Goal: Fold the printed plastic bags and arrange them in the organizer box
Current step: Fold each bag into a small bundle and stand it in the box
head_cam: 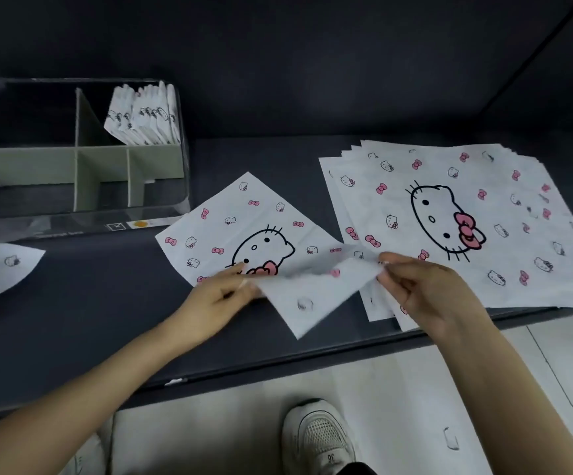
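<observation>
A person is folding a printed plastic bag on a dark worktop, just to the right of the clear organizer box, off its right front corner. The bag is lying turned like a diamond with its cat-face print facing up. Its near corner is standing raised off the surface as a blurred white flap.

The left hand is gripping the flap's left end at the crease, with the forefinger stretching out along the sheet and the other fingers curling at the edge. The right hand is pinching the flap's right tip between thumb and fingertips, holding it just above the worktop.

Farther right of the box, a stack of flat bags with the same print is lying slightly fanned. The right hand is hovering over the stack's near left corner.

Inside the box, pale green dividers are splitting the space into compartments. A row of folded bags is standing on edge in the back right compartment, leaning toward the left.

In front of the box's left end, a loose bag is running off the edge of the picture. Below the worktop's near edge, well in front of the box, a white shoe is standing on a pale floor.
</observation>
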The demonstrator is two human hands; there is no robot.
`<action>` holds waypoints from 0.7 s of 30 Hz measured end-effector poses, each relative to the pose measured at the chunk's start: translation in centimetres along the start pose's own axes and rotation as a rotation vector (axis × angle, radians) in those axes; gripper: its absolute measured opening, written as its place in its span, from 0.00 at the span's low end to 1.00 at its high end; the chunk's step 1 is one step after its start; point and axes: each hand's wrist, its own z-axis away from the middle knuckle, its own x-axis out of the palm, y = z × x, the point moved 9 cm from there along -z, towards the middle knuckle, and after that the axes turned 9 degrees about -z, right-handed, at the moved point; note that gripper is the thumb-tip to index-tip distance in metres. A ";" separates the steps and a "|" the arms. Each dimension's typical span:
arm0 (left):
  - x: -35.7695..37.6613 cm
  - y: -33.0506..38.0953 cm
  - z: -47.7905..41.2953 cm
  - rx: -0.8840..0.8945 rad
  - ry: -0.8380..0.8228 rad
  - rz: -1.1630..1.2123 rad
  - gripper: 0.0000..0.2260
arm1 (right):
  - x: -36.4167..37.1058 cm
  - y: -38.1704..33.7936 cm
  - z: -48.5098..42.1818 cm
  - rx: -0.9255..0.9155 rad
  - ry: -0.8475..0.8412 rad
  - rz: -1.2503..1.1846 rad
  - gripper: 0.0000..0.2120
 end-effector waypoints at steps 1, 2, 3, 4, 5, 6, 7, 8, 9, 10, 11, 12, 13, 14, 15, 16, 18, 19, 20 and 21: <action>-0.3 -0.9 0.1 -0.142 0.045 0.207 0.18 | 0.7 -0.4 0.1 -0.017 -0.034 -0.074 0.06; -0.8 -1.6 0.2 -0.230 0.115 0.325 0.20 | 1.6 -1.0 0.2 -0.047 -0.074 -0.131 0.08; -1.4 -2.1 0.3 -0.290 0.201 0.388 0.21 | 2.4 -1.6 0.4 -0.094 -0.113 -0.141 0.12; -1.8 -2.4 0.6 -0.327 0.274 0.438 0.19 | 3.0 -2.3 0.6 -0.168 -0.127 -0.071 0.16; -2.1 -2.5 0.8 -0.359 0.327 0.487 0.13 | 3.3 -2.7 0.6 -0.255 -0.100 0.075 0.20; -2.3 -2.4 1.0 -0.376 0.351 0.536 0.10 | 3.6 -2.8 0.5 -0.329 -0.050 0.260 0.23; -2.4 -2.5 1.1 -0.385 0.359 0.566 0.10 | 4.0 -2.5 0.1 -0.374 -0.007 0.446 0.25; -2.3 -2.4 1.2 -0.370 0.350 0.591 0.10 | 4.5 -1.8 -0.6 -0.390 0.010 0.601 0.25; -2.4 -2.5 1.4 -0.363 0.352 0.595 0.10 | 4.9 -0.6 -1.4 -0.381 0.007 0.717 0.23; -2.4 -2.3 1.6 -0.349 0.346 0.604 0.10 | 5.4 0.6 -2.2 -0.372 -0.011 0.808 0.20; -2.5 -2.3 1.7 -0.336 0.338 0.603 0.10 | 6.0 1.4 -2.8 -0.391 -0.034 0.881 0.17; -2.5 -2.2 1.9 -0.332 0.328 0.610 0.10 | 6.7 1.7 -3.1 -0.430 -0.062 0.927 0.14; -2.5 -2.1 2.0 -0.329 0.318 0.613 0.10 | 7.3 1.8 -3.3 -0.471 -0.091 0.935 0.10; -2.5 -2.0 2.0 -0.331 0.303 0.621 0.12 | 7.8 1.8 -3.3 -0.497 -0.116 0.910 0.08; -2.5 -2.0 2.1 -0.337 0.291 0.630 0.14 | 7.9 1.6 -3.4 -0.505 -0.120 0.870 0.06; -2.5 -1.7 2.1 -0.336 0.279 0.649 0.15 | 7.9 1.2 -3.3 -0.515 -0.117 0.816 0.04; -2.5 -1.6 1.9 -0.307 0.248 0.668 0.18 | 7.7 0.3 -2.6 -0.537 -0.128 0.696 0.04; -2.5 -1.5 1.8 -0.300 0.232 0.673 0.19 | 7.6 -0.1 -1.9 -0.551 -0.147 0.636 0.04; -2.6 -1.3 1.7 -0.293 0.215 0.678 0.21 | 7.4 -0.6 -1.0 -0.574 -0.171 0.580 0.04; -2.6 -1.2 1.6 -0.290 0.196 0.675 0.21 | 7.2 -1.0 0.0 -0.606 -0.187 0.540 0.04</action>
